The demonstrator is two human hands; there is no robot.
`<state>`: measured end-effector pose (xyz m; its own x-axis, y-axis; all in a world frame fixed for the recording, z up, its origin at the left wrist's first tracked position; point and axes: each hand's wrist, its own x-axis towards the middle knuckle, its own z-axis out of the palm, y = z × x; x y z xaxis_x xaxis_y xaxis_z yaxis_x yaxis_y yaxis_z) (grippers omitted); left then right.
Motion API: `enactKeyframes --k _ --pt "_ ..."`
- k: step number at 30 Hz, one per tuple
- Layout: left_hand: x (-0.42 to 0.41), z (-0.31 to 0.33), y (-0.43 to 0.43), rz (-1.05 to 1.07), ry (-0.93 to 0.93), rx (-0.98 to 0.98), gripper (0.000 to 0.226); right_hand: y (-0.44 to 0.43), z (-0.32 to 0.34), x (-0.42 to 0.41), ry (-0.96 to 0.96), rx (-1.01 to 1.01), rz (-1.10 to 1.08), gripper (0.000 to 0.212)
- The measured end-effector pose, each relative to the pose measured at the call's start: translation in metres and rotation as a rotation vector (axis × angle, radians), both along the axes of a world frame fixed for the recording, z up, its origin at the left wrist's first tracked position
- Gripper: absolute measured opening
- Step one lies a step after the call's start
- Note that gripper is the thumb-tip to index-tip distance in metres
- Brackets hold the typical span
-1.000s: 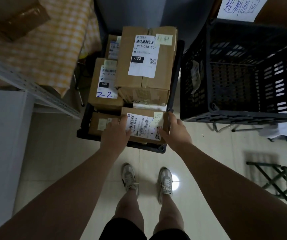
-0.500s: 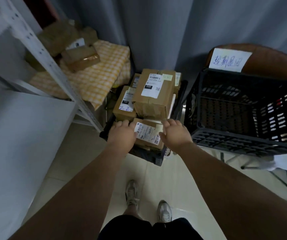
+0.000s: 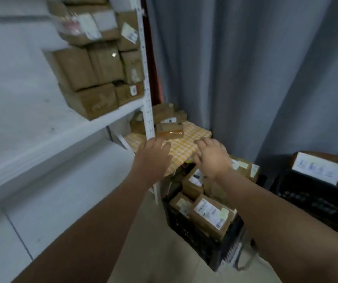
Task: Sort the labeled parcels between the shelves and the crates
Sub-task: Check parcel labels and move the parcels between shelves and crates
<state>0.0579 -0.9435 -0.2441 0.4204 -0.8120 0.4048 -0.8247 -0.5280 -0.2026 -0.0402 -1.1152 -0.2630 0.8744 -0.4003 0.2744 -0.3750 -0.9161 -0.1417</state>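
Here the left hand [image 3: 153, 158] and the right hand [image 3: 213, 159] hang in the air, fingers loosely spread and gripping nothing, in front of a checked cloth [image 3: 184, 145]. The labeled parcels [image 3: 211, 213] lie below in a black crate [image 3: 192, 235], under the right forearm. More boxes [image 3: 94, 99] are stacked on the white shelf [image 3: 61, 131].

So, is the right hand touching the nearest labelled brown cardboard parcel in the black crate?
Apart. The head view shows the right hand open, clear of the labelled brown cardboard parcel lying in the black plastic crate.
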Motion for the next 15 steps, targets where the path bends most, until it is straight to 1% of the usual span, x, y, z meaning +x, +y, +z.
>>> enactKeyframes --k 2,7,11,15 --pt "0.018 0.029 0.019 0.031 -0.053 -0.046 0.029 0.012 0.024 0.025 -0.069 -0.003 0.04 0.044" --pt "0.071 0.08 0.063 0.1 -0.095 -0.188 0.037 0.048 0.078 0.092 -0.264 -0.012 0.17 0.043" --pt "0.12 0.113 0.089 0.149 -0.147 -0.241 0.043 0.073 0.117 0.147 -0.39 -0.015 0.241 0.042" --pt "0.17 0.138 0.102 0.191 -0.19 -0.253 0.049 0.087 0.151 0.196 -0.491 0.027 0.294 0.045"
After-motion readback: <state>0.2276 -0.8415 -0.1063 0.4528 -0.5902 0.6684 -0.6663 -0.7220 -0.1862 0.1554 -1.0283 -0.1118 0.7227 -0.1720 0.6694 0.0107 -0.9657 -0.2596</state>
